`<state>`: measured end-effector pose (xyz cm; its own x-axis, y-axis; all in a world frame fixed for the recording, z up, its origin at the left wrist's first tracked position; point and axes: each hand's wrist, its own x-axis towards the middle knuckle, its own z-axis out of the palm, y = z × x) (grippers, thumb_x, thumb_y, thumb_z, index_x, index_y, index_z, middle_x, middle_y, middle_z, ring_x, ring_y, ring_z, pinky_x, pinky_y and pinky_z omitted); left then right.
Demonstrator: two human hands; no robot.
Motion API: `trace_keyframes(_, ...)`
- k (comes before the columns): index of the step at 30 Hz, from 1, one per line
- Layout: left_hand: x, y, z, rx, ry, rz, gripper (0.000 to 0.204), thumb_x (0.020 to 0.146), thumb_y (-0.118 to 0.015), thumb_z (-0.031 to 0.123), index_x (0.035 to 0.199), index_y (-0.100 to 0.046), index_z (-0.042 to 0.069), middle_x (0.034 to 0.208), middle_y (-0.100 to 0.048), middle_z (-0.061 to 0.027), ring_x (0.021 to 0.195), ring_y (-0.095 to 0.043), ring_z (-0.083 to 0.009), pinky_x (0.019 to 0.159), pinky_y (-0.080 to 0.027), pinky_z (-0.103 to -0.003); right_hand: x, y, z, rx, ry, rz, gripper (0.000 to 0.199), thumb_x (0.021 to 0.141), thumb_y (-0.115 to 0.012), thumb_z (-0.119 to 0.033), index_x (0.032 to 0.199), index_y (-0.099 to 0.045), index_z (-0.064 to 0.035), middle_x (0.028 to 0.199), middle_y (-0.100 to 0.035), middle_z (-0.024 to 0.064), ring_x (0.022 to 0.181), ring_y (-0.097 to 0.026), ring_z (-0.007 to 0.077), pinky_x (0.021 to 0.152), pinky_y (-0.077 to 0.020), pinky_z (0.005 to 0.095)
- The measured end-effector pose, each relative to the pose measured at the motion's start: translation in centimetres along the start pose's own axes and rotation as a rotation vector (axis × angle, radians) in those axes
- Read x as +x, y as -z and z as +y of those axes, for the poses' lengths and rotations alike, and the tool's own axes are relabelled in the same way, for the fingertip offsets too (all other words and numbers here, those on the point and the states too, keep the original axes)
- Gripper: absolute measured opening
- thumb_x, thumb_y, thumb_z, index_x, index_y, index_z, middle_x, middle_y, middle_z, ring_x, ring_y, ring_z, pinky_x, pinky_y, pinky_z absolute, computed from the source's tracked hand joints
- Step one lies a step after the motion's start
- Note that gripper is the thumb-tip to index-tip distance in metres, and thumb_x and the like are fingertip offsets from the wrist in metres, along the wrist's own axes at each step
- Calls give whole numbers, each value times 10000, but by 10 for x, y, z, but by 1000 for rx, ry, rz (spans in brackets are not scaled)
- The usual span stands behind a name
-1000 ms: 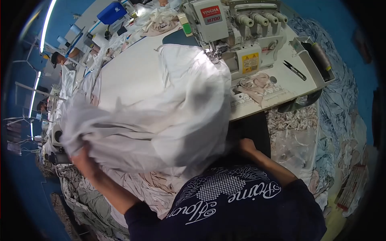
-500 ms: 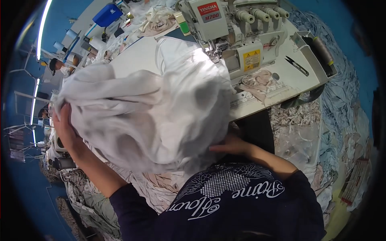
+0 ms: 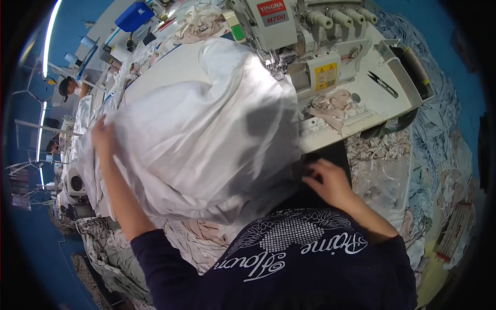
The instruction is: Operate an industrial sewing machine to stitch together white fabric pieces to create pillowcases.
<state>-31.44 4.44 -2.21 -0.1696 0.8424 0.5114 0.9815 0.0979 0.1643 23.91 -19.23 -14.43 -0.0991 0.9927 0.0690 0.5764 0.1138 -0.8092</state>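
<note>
Here, a big billow of white fabric (image 3: 206, 139) is lying heaped over the near-left part of the sewing table (image 3: 392, 106), spilling past its near edge toward the person's lap and reaching back to the needle area of the sewing machine (image 3: 289, 36). The left hand (image 3: 102, 138) is pressing against the fabric's left side, fingers closed on a fold of the cloth as far as the view is showing. The right hand (image 3: 328, 178) is hovering just below the table's near edge, beside the fabric's right-hand lower hem, fingers spread and loosely curled, gripping nothing. On the table's right half, a small pile of beige scraps (image 3: 336, 103) is sitting in front of the machine, and black thread snips (image 3: 383, 84) are lying near the right edge. Further back, toward the far-left corner, a blue box (image 3: 135, 15) is resting among more cloth
</note>
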Motion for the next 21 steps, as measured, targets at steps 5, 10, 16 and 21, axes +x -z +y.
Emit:
trace_keyframes(5, -101, 13, 132, -505, -220, -217, 390, 752, -662, 99, 1136, -602, 73, 1150, -589, -71, 966, -562, -169, 788, -453, -277, 48, 37, -46, 715, -63, 240, 355, 835, -601, -43, 1155, -462, 26, 1038, -558, 88, 561, -558, 66, 445, -405, 157)
trace_keyframes(10, -201, 37, 195, -441, -173, -610, 387, 614, -761, 21, 977, -629, 7, 974, -585, -34, 618, -455, -110, 560, -400, -221, 101, 45, -55, 777, -243, -32, 260, 854, -623, -156, 1024, -541, 22, 861, -602, 75, 510, -558, 74, 429, -403, 166)
trace_keyframes(16, -242, 14, 175, -477, -118, -331, 117, 778, -638, 16, 876, -587, -24, 828, -572, -49, 586, -472, -92, 525, -392, -227, 110, 33, -43, 938, -185, -32, 200, 858, -629, -196, 868, -594, 0, 670, -588, 25, 479, -545, 70, 435, -426, 187)
trace_keyframes(21, -245, 16, 172, -1062, 326, -78, 58, 912, -500, 55, 936, -483, 5, 713, -509, -18, 594, -485, -63, 561, -394, -177, 110, 33, -42, 919, -145, -13, 166, 858, -627, -169, 846, -593, -7, 660, -582, 17, 480, -544, 72, 448, -434, 192)
